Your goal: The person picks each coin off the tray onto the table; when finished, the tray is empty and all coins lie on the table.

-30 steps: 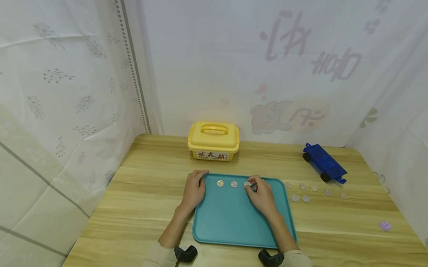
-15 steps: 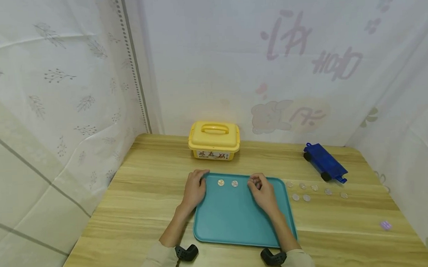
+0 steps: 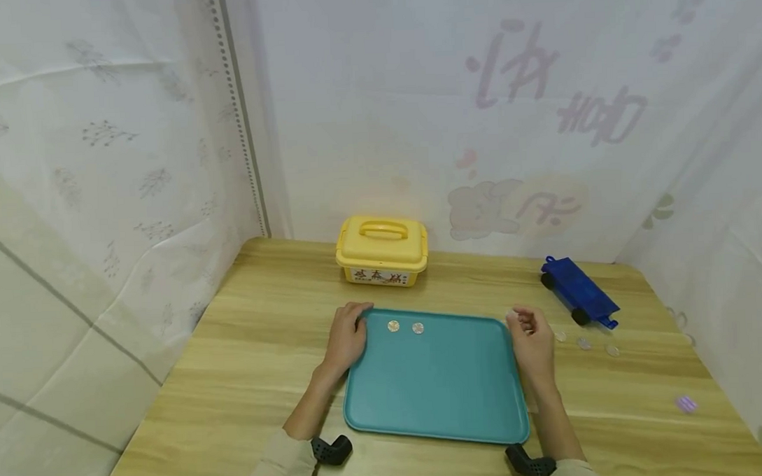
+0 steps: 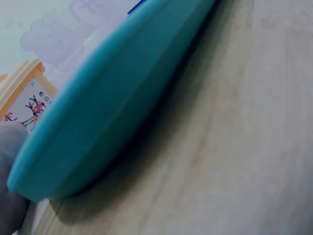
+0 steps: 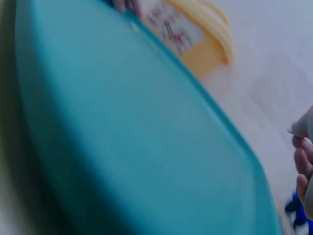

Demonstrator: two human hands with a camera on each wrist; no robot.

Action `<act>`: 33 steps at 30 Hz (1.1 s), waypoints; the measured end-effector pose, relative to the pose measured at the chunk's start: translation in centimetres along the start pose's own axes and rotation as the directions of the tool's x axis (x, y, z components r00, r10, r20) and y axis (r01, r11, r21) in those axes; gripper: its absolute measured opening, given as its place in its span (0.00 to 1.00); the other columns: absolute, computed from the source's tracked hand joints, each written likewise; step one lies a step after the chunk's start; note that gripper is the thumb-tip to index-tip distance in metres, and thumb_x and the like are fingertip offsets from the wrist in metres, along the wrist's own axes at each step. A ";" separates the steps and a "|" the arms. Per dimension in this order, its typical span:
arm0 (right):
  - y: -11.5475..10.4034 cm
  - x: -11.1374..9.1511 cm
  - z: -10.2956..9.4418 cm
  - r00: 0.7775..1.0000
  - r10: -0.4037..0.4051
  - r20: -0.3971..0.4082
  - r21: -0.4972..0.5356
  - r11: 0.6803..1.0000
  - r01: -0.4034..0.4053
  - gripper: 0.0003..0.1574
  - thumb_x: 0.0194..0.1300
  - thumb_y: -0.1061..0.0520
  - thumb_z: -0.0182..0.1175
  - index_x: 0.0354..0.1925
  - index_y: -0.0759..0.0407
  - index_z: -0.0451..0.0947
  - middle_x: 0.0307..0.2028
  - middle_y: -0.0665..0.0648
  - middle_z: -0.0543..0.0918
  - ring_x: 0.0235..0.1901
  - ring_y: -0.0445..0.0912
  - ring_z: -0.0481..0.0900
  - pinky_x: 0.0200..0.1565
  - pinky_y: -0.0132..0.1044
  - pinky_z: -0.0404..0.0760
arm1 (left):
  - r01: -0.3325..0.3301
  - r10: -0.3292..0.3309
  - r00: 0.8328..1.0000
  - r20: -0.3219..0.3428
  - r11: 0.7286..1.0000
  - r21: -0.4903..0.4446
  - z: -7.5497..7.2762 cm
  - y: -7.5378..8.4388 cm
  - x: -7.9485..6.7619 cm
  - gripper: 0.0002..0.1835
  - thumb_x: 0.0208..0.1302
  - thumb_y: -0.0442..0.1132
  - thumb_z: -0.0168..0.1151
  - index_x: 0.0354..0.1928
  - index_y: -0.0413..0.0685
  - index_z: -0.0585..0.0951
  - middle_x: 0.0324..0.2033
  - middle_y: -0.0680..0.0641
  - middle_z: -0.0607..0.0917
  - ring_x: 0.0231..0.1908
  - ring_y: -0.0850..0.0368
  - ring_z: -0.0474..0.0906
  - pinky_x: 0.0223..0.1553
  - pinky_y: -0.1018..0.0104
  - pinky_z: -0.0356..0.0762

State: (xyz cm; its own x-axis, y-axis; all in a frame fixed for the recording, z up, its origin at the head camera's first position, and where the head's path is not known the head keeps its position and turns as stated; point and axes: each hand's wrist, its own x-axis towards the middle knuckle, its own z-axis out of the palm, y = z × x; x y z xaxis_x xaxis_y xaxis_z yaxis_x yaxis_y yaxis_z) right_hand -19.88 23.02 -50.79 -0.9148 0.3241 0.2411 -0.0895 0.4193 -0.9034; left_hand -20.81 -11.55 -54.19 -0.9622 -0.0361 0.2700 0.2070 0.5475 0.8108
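In the head view, a teal tray (image 3: 437, 390) lies on the wooden table. Two coins lie near its far left corner, a gold-coloured coin (image 3: 393, 326) and a silver coin (image 3: 418, 328) beside it. My left hand (image 3: 347, 339) holds that same corner, fingers bent along the far rim and thumb at the left side. Just past the tray's far right corner, my right hand (image 3: 533, 339) pinches a silver coin (image 3: 512, 315) between thumb and index finger. The right wrist view shows the edge of this coin at the fingertips, the other fingers curled.
Several coins lie right of the tray, including a coin (image 3: 584, 344), partly covered by the right hand. Behind them stands a blue toy cart (image 3: 578, 287). A yellow lidded box (image 3: 381, 250) sits behind the tray. A small purple piece (image 3: 686, 403) lies far right.
My right hand has lifted the third coin off the tray and carried it right, over the tray's right edge. The left hand, tray and other two coins have stayed put.
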 end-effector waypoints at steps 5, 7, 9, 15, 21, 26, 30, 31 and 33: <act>3.5 0.6 -3.8 0.990 -0.019 -0.141 -0.072 0.997 0.009 0.19 0.71 0.53 0.60 0.54 0.64 0.78 0.35 0.44 0.74 0.31 0.34 0.69 0.33 0.20 0.68 | 0.007 -0.007 1.000 -0.007 1.000 0.000 -0.1 0.0 0.0 0.18 0.69 0.27 0.52 0.58 0.41 0.81 0.52 0.41 0.83 0.50 0.45 0.73 0.52 0.50 0.76; 4.6 0.6 -5.1 0.987 -0.031 -0.157 -0.096 0.995 0.016 0.19 0.71 0.51 0.60 0.54 0.62 0.78 0.35 0.42 0.74 0.32 0.35 0.70 0.34 0.20 0.68 | 0.000 0.000 1.000 -0.015 1.000 0.004 -0.1 0.0 0.0 0.18 0.69 0.27 0.53 0.58 0.41 0.81 0.52 0.41 0.83 0.49 0.45 0.74 0.51 0.49 0.76; 5.3 0.6 -6.1 0.983 -0.037 -0.180 -0.124 0.992 0.015 0.18 0.71 0.52 0.60 0.53 0.62 0.78 0.34 0.39 0.73 0.32 0.33 0.70 0.34 0.19 0.67 | -0.003 0.003 1.000 -0.014 1.000 0.003 -0.2 0.0 0.0 0.18 0.69 0.26 0.53 0.58 0.41 0.82 0.52 0.41 0.83 0.49 0.45 0.74 0.51 0.49 0.76; 6.4 0.1 -8.0 0.975 -0.051 -0.215 -0.225 0.974 0.001 0.12 0.70 0.59 0.59 0.47 0.64 0.82 0.27 0.31 0.72 0.28 0.29 0.68 0.32 0.18 0.65 | 0.009 -0.009 1.000 -0.001 1.000 -0.013 -0.2 0.1 0.1 0.18 0.69 0.26 0.52 0.58 0.40 0.81 0.52 0.41 0.83 0.49 0.45 0.73 0.52 0.49 0.76; 6.3 0.1 -8.3 0.985 -0.091 -0.148 -0.362 0.932 0.032 0.09 0.64 0.64 0.61 0.41 0.66 0.85 0.28 0.51 0.80 0.25 0.27 0.66 0.30 0.20 0.65 | 0.017 -0.017 1.000 0.002 1.000 -0.012 0.0 0.1 0.0 0.18 0.70 0.27 0.52 0.58 0.40 0.81 0.52 0.41 0.83 0.50 0.44 0.74 0.52 0.49 0.76; 6.5 0.3 -8.2 0.985 -0.150 -0.085 -0.464 0.881 0.094 0.08 0.62 0.63 0.60 0.38 0.65 0.85 0.29 0.61 0.83 0.27 0.32 0.66 0.31 0.25 0.64 | 0.018 -0.018 1.000 -0.009 1.000 -0.012 0.0 0.0 0.0 0.18 0.69 0.27 0.52 0.57 0.42 0.82 0.51 0.41 0.83 0.50 0.45 0.74 0.53 0.50 0.76; 6.8 0.3 -8.1 0.979 -0.188 -0.077 -0.482 0.866 0.129 0.07 0.61 0.64 0.61 0.36 0.65 0.84 0.30 0.62 0.82 0.31 0.43 0.71 0.34 0.31 0.65 | -0.004 0.004 1.000 -0.018 1.000 0.002 0.0 0.0 0.1 0.17 0.69 0.26 0.53 0.56 0.41 0.82 0.51 0.41 0.83 0.49 0.45 0.74 0.51 0.50 0.76; 6.8 0.3 -8.1 0.978 -0.195 -0.074 -0.484 0.865 0.136 0.06 0.61 0.64 0.61 0.36 0.65 0.84 0.31 0.63 0.82 0.32 0.46 0.72 0.35 0.33 0.65 | -0.010 0.010 1.000 -0.020 1.000 0.005 0.0 0.0 0.1 0.17 0.69 0.26 0.53 0.56 0.41 0.82 0.50 0.41 0.83 0.48 0.45 0.74 0.51 0.50 0.76; 6.9 0.2 -8.2 0.976 -0.206 -0.069 -0.485 0.862 0.148 0.06 0.60 0.65 0.61 0.35 0.66 0.84 0.32 0.64 0.82 0.34 0.51 0.74 0.36 0.37 0.65 | -0.024 0.024 0.999 -0.024 1.000 0.014 0.1 -0.1 0.1 0.17 0.68 0.26 0.53 0.56 0.40 0.82 0.50 0.41 0.83 0.48 0.45 0.74 0.50 0.49 0.77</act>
State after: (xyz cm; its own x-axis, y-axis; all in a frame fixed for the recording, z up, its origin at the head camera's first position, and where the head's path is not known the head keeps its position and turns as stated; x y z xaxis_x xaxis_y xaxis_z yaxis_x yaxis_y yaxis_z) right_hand -17.51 32.93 -54.12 -0.8472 0.2885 0.4462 -0.0214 0.8205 -0.5712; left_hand -20.94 -11.51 -54.25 -0.9525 -0.0427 0.3015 0.2271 0.5596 0.7971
